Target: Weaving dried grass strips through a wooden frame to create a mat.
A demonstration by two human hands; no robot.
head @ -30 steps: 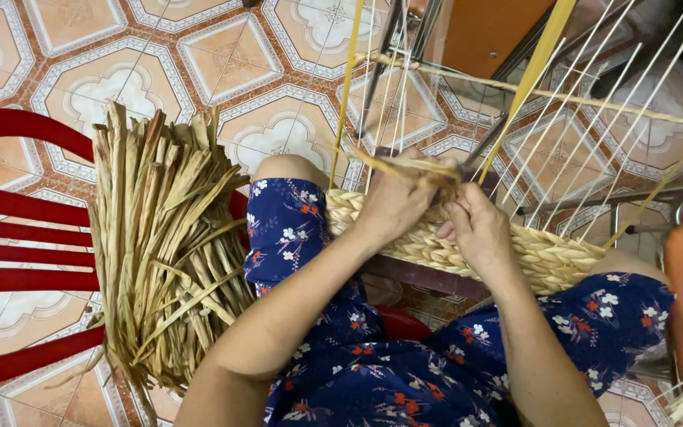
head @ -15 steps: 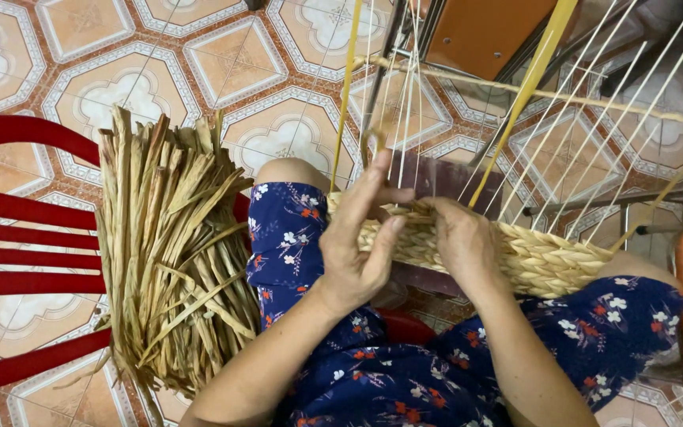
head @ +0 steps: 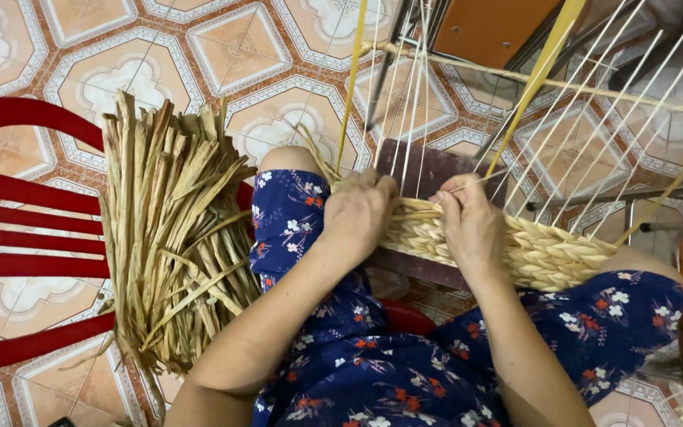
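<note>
At far left, red chair [head: 17, 229], bearing dried straw bundle [head: 171, 237]. Your left hand [head: 357, 213]: fingers curled, knuckles up, clamped on woven braid [head: 531, 249] lying across your lap. Your right hand [head: 472, 225]: closed, pinching braid's top edge beside upright pale strands [head: 594, 126].

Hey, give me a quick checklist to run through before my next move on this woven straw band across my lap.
1. Left hand closed on the woven band end: ok.
2. Right hand pressing on the band's top edge: ok.
3. Upright strands standing separate above the band: ok.
4. Spare straw bundle lying on the red chair beside the left knee: ok.
5. Woven rows look even and tight: ok where visible; hidden under both hands.
6. Which strand the fingers pinch: cannot tell.
</note>
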